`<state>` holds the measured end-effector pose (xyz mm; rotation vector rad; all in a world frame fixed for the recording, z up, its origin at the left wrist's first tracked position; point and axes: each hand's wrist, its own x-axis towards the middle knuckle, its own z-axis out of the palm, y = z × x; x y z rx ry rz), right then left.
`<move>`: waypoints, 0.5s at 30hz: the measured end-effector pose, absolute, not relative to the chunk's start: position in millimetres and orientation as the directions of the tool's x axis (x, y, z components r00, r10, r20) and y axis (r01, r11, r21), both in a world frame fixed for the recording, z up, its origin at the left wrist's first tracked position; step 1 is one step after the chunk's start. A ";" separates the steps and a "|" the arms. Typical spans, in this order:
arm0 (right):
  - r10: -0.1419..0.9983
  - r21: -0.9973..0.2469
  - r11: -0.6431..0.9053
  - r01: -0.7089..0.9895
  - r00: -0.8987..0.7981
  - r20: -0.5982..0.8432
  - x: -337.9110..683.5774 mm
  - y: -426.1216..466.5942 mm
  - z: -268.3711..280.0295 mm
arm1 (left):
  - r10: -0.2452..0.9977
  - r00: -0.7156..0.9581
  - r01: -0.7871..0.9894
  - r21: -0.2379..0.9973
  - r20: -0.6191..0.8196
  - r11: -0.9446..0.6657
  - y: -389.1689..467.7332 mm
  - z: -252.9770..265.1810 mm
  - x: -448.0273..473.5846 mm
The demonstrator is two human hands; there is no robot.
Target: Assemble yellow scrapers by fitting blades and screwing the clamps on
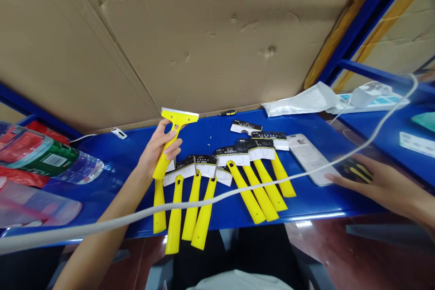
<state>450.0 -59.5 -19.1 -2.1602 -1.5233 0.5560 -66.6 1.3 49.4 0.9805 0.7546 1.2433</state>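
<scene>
My left hand [159, 145] is closed around the handle of a yellow scraper [175, 129], raised above the table with its metal-edged head up. On the right, my right hand [387, 186] is closed on a blurred black-and-yellow tool handle [358, 171]; the tool's exact kind is unclear. Its thumb is at the edge of a white phone [311, 158] lying flat. Several yellow scrapers [175, 217] lie between the hands in two groups, handles toward me. Black-and-white cards [234, 155] cover their heads. Another such card [246, 127] lies farther back.
A blue table [136, 195] meets a cardboard wall [204, 45]. A yellow-and-black screwdriver [228, 113] lies at the back. At left are a bottle [50, 158] and a plastic cup [37, 204]. A white cable [238, 189] crosses in front. A silvery packet [302, 102] lies back right.
</scene>
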 end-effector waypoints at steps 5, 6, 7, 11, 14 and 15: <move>0.951 -0.634 -0.297 0.714 0.278 -0.134 449.3 -57.2 -14.4 | 0.983 0.185 -0.457 0.887 0.013 0.074 1.7 44.9 -70.8; 0.955 -0.636 -0.283 0.718 0.271 -0.118 450.2 -57.0 -15.0 | 0.981 0.193 -0.462 0.883 0.007 0.085 1.6 43.9 -71.2; 0.958 -0.632 -0.272 0.725 0.263 -0.111 451.4 -56.9 -15.8 | 0.979 0.202 -0.467 0.879 0.003 0.094 1.4 42.9 -71.5; 0.966 -0.599 -0.255 0.759 0.226 -0.124 454.7 -56.2 -18.9 | 0.970 0.242 -0.475 0.872 0.002 0.117 -0.1 39.5 -71.4; 0.963 -0.582 -0.265 0.769 0.245 -0.114 454.7 -55.6 -19.9 | 0.964 0.265 -0.468 0.875 0.003 0.126 -2.2 39.4 -70.4; 0.960 -0.579 -0.272 0.769 0.258 -0.108 454.8 -55.4 -20.5 | 0.964 0.267 -0.465 0.876 0.002 0.127 -3.2 39.9 -69.9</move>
